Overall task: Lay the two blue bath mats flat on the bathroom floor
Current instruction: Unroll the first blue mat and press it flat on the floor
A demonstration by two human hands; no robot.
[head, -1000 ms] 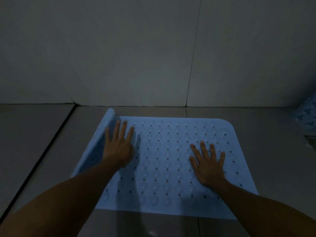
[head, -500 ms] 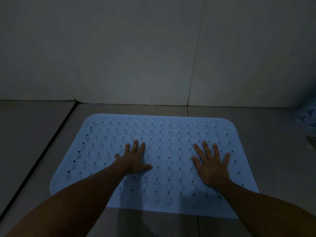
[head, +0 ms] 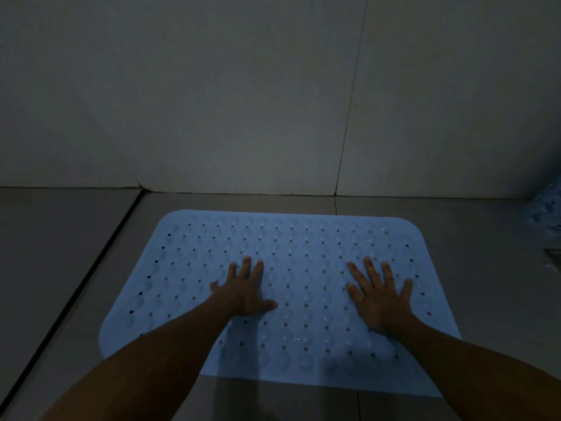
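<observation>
1. Under both palms lies the first mat (head: 303, 238), spread flat on the floor (head: 60, 253). Its long axis runs left to right across the reach, and its far edge sits near the foot of the wall (head: 273, 101).
2. Both hands are open and well apart. The left hand (head: 246, 291) presses flat on the mat's middle, fingers straight and pointing away, thumb out toward the right hand. The right hand (head: 381, 299) presses flat on the mat's right half, fingers spread. Neither grips anything.
3. Off to the right, beyond the right hand and well apart from it, the second mat (head: 546, 214) shows as a sliver at the picture's edge. It looks raised or crumpled, not flat, though too little shows to be sure.
4. My judgement: the coming move turns on that sideways offset. The second mat lies to the right of both hands, so the right hand is the nearer one and the reach goes rightward, not forward.
5. First mat's look: pale blue, rectangular with rounded corners, covered in rows of small holes and round suction dimples. No corner or edge curls up that I can see; its near edge is partly hidden by the forearms.
6. Task state, as I judge it: one mat is down and one is left to lay. Free floor shows to the right of the first mat.
</observation>
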